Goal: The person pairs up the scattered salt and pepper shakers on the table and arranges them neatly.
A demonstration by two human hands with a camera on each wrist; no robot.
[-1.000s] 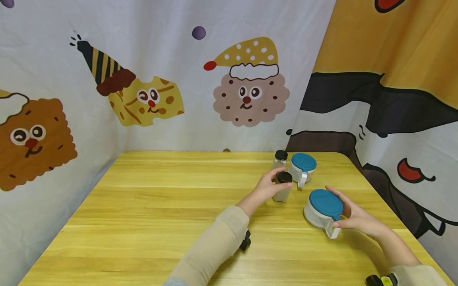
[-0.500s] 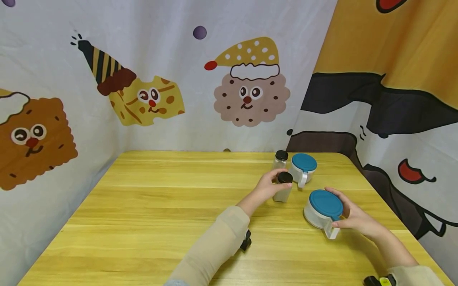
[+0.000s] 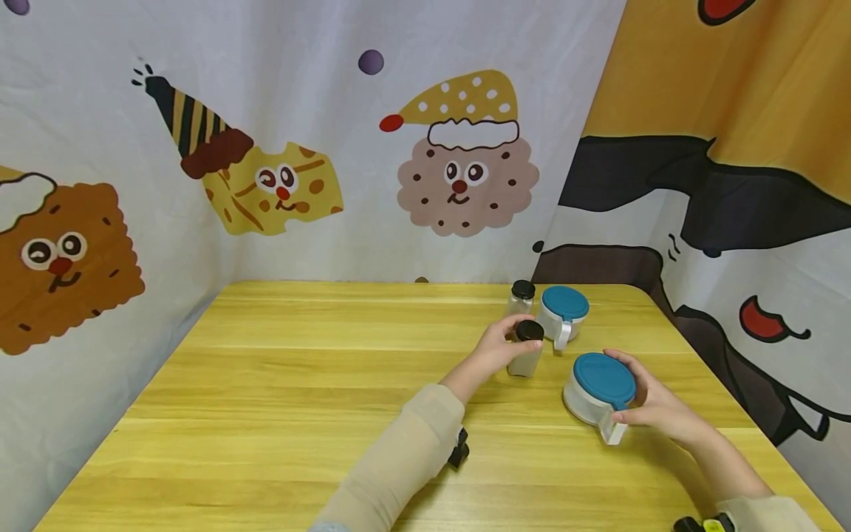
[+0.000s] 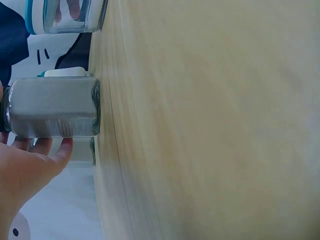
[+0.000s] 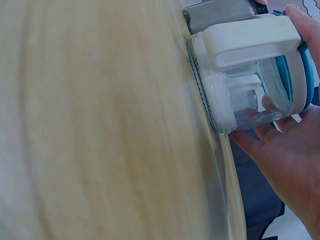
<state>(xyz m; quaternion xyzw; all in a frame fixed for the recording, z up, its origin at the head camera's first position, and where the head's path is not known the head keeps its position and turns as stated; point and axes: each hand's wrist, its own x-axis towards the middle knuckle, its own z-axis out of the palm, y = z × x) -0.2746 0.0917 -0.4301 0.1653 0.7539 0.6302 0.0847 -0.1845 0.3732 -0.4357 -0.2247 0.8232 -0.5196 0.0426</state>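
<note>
In the head view, my left hand (image 3: pixel 493 353) holds a squarish clear spice bottle (image 3: pixel 525 362) by its upper part, near the black cap. Grey-beige contents fill most of the bottle in the left wrist view, and it stands upright with its base at the tabletop. To the right, my right hand (image 3: pixel 665 406) grips a round clear seasoning jar (image 3: pixel 603 378) with a blue lid and a white handle. Its thumb lies by the handle, and the other fingers reach round the far side. In the right wrist view, fingers (image 5: pixel 265 132) show behind the jar's clear wall.
Behind the held bottle stands a second black-capped bottle (image 3: pixel 521 301). Next to it is another blue-lidded jar (image 3: pixel 564 304), its handle facing forward. All stand on a wooden table (image 3: pixel 279 414), toward its right side. A printed curtain (image 3: pixel 299 59) hangs behind the far edge.
My right hand has shifted slightly left, and the jar's handle has swung a little left with it. The left hand and its bottle stay in place.
</note>
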